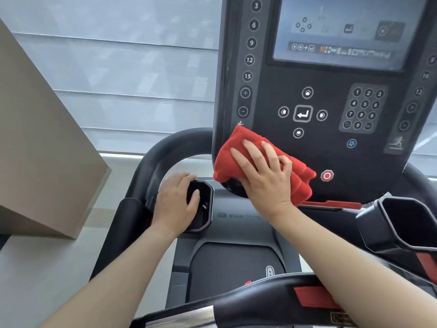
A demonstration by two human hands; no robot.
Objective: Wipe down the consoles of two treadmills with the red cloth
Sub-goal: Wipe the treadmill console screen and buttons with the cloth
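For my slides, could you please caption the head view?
Right hand presses red cloth to treadmill console, lower left; left hand rests on cup holder.

The console buttons [249,59] read 3, 6, 9, 12, 15; keypad [364,109] 0–9; crossbar [238,207] says STAR.
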